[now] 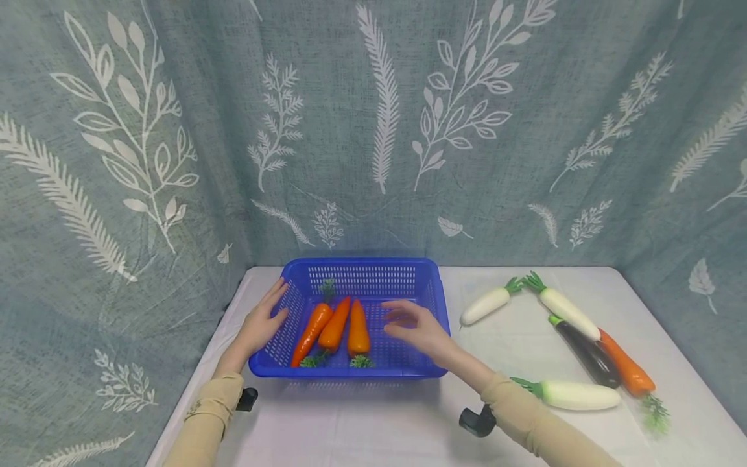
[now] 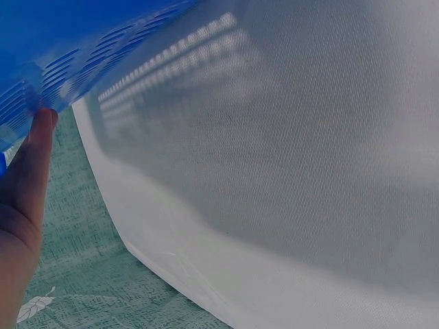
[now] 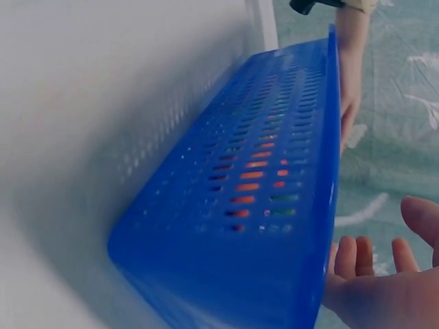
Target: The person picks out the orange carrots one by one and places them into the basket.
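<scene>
A blue plastic basket (image 1: 362,372) holds three orange carrots, two lying side by side (image 1: 334,327) (image 1: 358,329) and one slanting (image 1: 312,334) at the left. My left hand (image 1: 260,329) lies along the basket's left rim, its fingers straight against the outer side and its thumb over the edge. Over the basket's right part hovers my right hand (image 1: 417,329), fingers loosely bent, with nothing between them. In the right wrist view the right hand (image 3: 394,295) shows beyond the rim, and orange shows through the slots of the basket wall (image 3: 226,205).
Right of the basket on the white table (image 1: 350,428) lie white radishes (image 1: 486,305) (image 1: 569,312) (image 1: 580,395) with green tops, a dark eggplant (image 1: 586,351) and another carrot (image 1: 627,363). A patterned green curtain (image 1: 350,130) hangs behind and at both sides.
</scene>
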`<state>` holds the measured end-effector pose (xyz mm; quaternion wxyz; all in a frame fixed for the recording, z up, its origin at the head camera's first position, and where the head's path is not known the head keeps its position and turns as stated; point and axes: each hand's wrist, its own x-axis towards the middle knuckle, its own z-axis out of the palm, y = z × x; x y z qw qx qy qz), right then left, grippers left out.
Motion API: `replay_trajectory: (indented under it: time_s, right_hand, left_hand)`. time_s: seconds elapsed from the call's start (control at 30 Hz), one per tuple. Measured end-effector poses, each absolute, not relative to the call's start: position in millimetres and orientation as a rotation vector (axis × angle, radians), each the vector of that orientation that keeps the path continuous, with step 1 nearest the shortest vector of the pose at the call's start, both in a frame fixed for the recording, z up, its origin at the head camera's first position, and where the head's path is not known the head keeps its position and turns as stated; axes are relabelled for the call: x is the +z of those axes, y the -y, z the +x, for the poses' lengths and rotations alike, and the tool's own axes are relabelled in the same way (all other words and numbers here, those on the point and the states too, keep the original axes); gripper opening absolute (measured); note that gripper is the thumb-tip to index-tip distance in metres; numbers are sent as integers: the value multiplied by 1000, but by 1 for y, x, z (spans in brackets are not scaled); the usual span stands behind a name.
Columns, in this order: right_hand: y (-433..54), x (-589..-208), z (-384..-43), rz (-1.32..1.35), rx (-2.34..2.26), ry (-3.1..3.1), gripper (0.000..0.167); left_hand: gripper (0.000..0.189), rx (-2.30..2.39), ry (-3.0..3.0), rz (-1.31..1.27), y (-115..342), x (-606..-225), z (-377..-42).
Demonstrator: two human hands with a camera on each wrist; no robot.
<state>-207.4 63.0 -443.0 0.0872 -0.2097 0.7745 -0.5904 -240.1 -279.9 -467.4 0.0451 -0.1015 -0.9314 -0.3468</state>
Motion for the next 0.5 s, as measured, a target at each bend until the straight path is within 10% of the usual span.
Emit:
replay_trajectory:
  time_s: [0.5]
  right_hand:
    - [-93,-431,-204,-581,-1816,-2350,46]
  left_hand:
    - [55,-1047,2847,-317,281,-467,-242]
